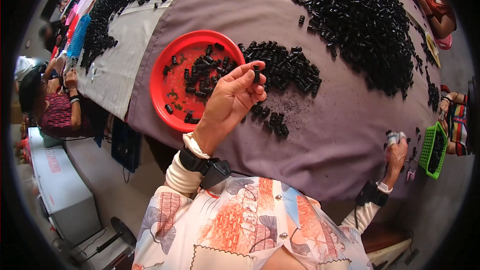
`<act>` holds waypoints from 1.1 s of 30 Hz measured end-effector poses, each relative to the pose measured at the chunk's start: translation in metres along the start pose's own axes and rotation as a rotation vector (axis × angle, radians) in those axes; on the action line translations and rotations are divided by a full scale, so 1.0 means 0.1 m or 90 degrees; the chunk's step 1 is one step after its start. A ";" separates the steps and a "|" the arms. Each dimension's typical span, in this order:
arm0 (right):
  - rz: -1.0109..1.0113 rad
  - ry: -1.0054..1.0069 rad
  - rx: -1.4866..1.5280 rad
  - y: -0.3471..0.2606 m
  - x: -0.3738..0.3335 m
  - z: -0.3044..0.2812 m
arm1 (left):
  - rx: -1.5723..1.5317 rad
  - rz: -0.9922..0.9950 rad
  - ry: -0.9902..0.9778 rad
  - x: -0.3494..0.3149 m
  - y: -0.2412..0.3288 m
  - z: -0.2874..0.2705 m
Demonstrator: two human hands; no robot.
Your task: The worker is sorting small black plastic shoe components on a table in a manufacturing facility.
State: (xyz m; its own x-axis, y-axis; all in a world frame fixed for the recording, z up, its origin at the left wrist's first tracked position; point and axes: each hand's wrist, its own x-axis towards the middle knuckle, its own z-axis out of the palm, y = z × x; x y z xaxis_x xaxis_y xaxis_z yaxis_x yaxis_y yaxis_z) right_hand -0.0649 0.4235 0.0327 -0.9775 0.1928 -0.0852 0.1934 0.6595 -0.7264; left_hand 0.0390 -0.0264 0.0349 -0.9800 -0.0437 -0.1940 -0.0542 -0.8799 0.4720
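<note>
My left hand [231, 101] is raised over the right rim of a round red tray [159, 82], its thumb and fingers pinching a small black cylindrical part [257, 74]. Similar black parts [202, 65] lie loose in the tray among greenish bits. Just beyond my fingers, a small heap of the black parts [292, 67] rests on the cloth. Far to the right, near the table's front edge, my right hand [396, 156] is closed around a small whitish thing [395, 138]; its kind is too small to tell. A small pinkish item [410, 174] lies beside that hand.
A big mound of black parts [362, 25] covers the far right of the purplish tablecloth [320, 155]. A green basket [431, 145] with black parts stands at the right edge. Other people sit left and right. A white box [67, 190] is on the floor at left.
</note>
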 end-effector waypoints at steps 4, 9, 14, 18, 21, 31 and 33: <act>-0.102 -0.123 0.055 -0.58 0.00 0.48 | -0.009 0.001 0.002 -0.03 -0.04 0.03; -0.232 -0.405 0.250 -1.50 -0.23 1.27 | -0.029 -0.014 -0.007 -0.03 -0.06 0.07; -0.218 -0.579 0.266 -2.00 -0.50 1.68 | -0.029 -0.023 -0.012 -0.03 -0.07 0.08; -0.212 -0.635 0.240 -2.11 -0.56 1.81 | -0.050 -0.032 -0.030 0.00 -0.09 0.06; -0.234 -0.648 0.250 -2.13 -0.57 1.87 | -0.033 -0.027 0.025 0.01 -0.10 0.11; -0.258 -0.659 0.188 -2.14 -0.56 1.89 | -0.077 -0.042 0.002 0.05 -0.13 0.07; -0.313 -0.622 0.109 -2.09 -0.53 1.93 | -0.073 -0.040 0.000 0.05 -0.14 0.07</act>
State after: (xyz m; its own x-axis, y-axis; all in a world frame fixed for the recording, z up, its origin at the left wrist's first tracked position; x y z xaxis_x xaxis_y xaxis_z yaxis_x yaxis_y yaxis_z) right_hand -0.0701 0.1354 0.0574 -0.6052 -0.7682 -0.2087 -0.1741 0.3836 -0.9069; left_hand 0.0333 -0.0110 0.0336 -0.9753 0.0136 -0.2206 -0.0938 -0.9291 0.3577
